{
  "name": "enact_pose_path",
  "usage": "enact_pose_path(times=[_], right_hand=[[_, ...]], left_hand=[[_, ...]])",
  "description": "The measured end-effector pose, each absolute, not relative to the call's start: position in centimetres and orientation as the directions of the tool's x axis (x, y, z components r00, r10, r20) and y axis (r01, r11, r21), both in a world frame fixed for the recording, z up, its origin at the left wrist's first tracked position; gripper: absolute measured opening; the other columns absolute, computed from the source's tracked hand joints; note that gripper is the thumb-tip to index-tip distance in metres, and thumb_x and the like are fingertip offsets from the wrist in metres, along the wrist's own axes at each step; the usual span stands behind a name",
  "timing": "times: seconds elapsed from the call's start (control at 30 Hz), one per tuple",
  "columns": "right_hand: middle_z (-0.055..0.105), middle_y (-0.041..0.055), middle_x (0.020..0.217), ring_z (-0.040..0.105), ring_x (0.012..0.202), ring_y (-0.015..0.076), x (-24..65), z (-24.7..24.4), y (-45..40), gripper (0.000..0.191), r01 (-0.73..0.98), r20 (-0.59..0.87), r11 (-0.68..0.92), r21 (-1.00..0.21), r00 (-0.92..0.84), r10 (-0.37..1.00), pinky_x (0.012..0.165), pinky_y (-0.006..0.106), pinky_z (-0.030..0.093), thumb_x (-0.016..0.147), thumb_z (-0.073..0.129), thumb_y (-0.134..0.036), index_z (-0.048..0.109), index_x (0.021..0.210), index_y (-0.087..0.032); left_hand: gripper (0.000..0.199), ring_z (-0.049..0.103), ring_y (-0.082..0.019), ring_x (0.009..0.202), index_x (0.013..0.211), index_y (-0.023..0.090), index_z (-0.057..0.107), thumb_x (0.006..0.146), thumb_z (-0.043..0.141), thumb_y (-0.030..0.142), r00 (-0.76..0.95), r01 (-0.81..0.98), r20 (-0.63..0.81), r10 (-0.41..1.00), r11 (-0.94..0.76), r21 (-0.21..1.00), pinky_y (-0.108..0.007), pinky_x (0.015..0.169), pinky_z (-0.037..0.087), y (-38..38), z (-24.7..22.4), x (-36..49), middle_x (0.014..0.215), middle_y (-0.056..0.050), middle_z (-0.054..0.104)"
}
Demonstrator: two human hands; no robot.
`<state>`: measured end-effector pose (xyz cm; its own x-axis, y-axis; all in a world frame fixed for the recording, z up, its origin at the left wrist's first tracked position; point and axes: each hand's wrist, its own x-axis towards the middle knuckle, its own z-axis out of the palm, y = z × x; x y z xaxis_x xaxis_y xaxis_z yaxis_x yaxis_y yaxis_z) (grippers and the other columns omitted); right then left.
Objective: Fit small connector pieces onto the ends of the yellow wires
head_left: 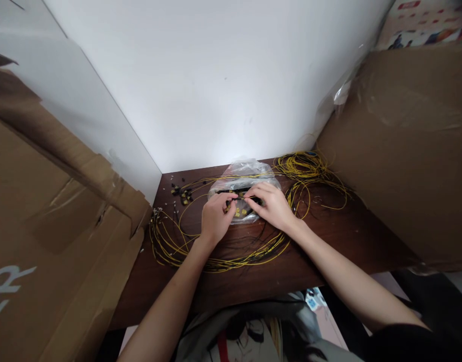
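My left hand (pixel 216 215) is closed in a pinch on a small black piece (pixel 234 199), too small to make out fully. Opposite it, my right hand (pixel 272 205) pinches what looks like the end of a thin yellow cable (pixel 243 198). The two sets of fingertips almost meet above a clear plastic bag (pixel 241 170). Small yellow-and-black parts (pixel 243 212) lie on the bag under my hands. A loop of yellow and black cables (pixel 231 265) curves across the table on the near side, passing below both wrists.
More yellow cable is coiled (pixel 301 166) at the back right of the dark wooden table (pixel 310 261). Several black and yellow bits (pixel 185 195) are scattered at the back left. Cardboard boxes stand left (pixel 65 226) and right (pixel 404 151); a white wall (pixel 216 90) rises behind.
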<state>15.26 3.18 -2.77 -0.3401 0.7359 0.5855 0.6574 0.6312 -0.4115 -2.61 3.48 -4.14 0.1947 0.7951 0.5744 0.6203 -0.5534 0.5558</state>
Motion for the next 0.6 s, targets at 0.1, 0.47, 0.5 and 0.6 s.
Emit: enact_pose_path(times=[0.1, 0.47, 0.5, 0.6], right_hand=[[0.062, 0.0048, 0.085, 0.054, 0.084, 0.0192, 15.1, -2.85, 3.14, 0.014, 0.661, 0.56, 0.627, -0.412, -0.359, 0.747, 0.076, 0.031, 0.043, 0.086, 0.049, -0.022, 0.063, 0.084, -0.019], [0.062, 0.0037, 0.079, 0.054, 0.079, 0.0198, 15.71, -2.12, 3.36, 0.009, 0.71, 0.607, 0.535, -0.457, -0.19, 0.772, 0.076, 0.032, 0.043, 0.079, 0.054, -0.018, 0.059, 0.071, -0.018], [0.062, 0.0035, 0.078, 0.054, 0.079, 0.0198, 15.72, -2.11, 3.36, 0.009, 0.712, 0.61, 0.533, -0.457, -0.185, 0.771, 0.076, 0.032, 0.043, 0.078, 0.054, -0.018, 0.058, 0.07, -0.018], [0.061, 0.0035, 0.076, 0.054, 0.077, 0.02, 15.69, -2.08, 3.34, 0.009, 0.72, 0.614, 0.525, -0.453, -0.175, 0.77, 0.075, 0.032, 0.043, 0.076, 0.053, -0.017, 0.057, 0.068, -0.019]], left_hand=[[0.017, 0.047, -0.011, 0.059, 0.09, 0.018, 0.065, 0.078, 0.053, 0.013, 0.222, 0.624, 0.573, 0.789, -0.567, 0.538, -0.024, 0.058, 0.038, 3.41, -4.02, -2.52, 0.065, 0.0, 0.056], [0.019, 0.049, -0.011, 0.059, 0.091, 0.018, 0.066, 0.076, 0.056, 0.011, 0.227, 0.621, 0.585, 0.778, -0.579, 0.529, -0.024, 0.062, 0.041, 3.43, -3.95, -2.37, 0.066, 0.001, 0.058], [0.019, 0.049, -0.011, 0.059, 0.09, 0.018, 0.067, 0.075, 0.056, 0.011, 0.221, 0.622, 0.59, 0.777, -0.578, 0.528, -0.024, 0.062, 0.041, 3.45, -3.95, -2.38, 0.066, 0.001, 0.058], [0.019, 0.048, -0.011, 0.058, 0.089, 0.018, 0.067, 0.075, 0.056, 0.011, 0.205, 0.63, 0.597, 0.776, -0.571, 0.526, -0.023, 0.062, 0.041, 3.5, -3.93, -2.47, 0.066, 0.001, 0.058]])
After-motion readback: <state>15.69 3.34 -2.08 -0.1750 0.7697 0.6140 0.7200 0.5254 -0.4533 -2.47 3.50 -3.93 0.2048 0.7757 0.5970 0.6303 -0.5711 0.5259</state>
